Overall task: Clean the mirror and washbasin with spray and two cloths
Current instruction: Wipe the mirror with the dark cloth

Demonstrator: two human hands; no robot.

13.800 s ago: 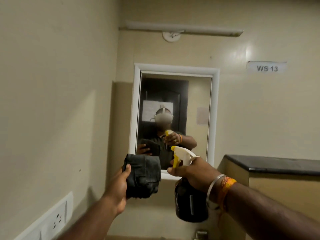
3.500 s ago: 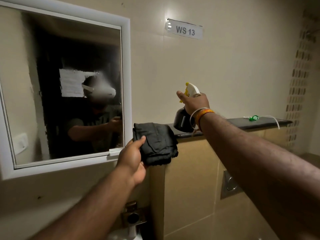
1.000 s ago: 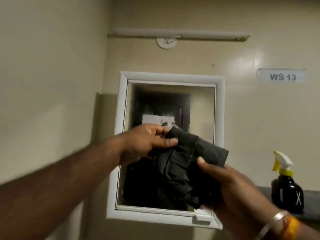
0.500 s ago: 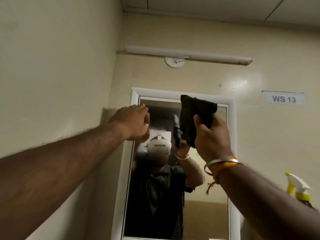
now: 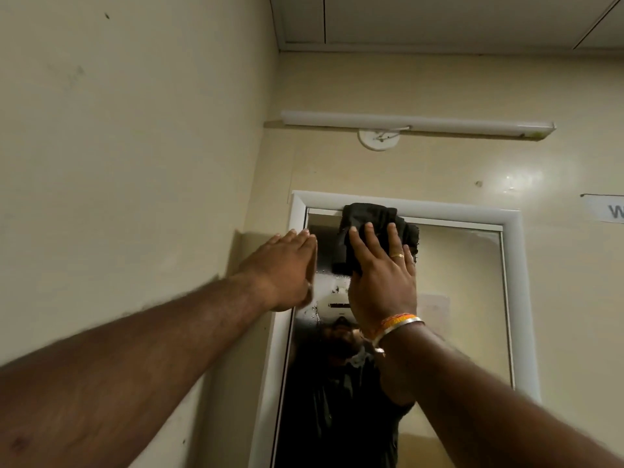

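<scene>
Fingers of my right hand (image 5: 381, 278) lie straight and a little spread, flat on the black cloth (image 5: 374, 228), pressing it against the glass at the top of the mirror (image 5: 459, 298), just under the upper bar of its white frame (image 5: 439, 211). The cloth is bunched, and its top edge overlaps the frame. A gold ring (image 5: 398, 255) sits on one finger, and a silver bangle with an orange thread band (image 5: 398, 324) circles the wrist. My right arm reaches up from the lower right.

My left hand (image 5: 280, 268) is raised beside it, fingers straight and pressed together, holding nothing, at the mirror's upper left corner; whether it touches the frame I cannot tell. Its arm stretches in from the lower left.

Droplets (image 5: 324, 298) speckle the glass between my two hands. On the wall to the right a sign (image 5: 607, 209) is cut off by the picture edge, with only a "W" readable. A tube light (image 5: 415, 123) runs above the mirror.
</scene>
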